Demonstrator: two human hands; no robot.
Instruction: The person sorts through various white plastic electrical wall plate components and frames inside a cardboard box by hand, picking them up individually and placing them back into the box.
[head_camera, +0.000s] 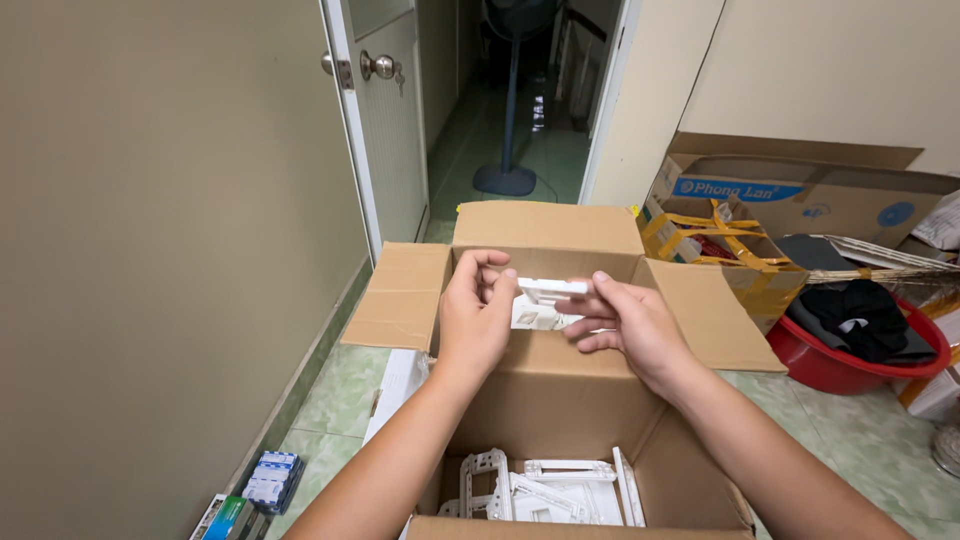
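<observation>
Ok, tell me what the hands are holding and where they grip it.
Both hold a small white plastic piece over the open cardboard box: left hand pinches its left end, right hand its right end.

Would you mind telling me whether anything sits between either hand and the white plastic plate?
Nothing visible does: the left hand and right hand both already grip the white plastic plate, held above the open cardboard box.

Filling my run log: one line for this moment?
left hand: holds white plate | right hand: holds same plate | over open box
</observation>
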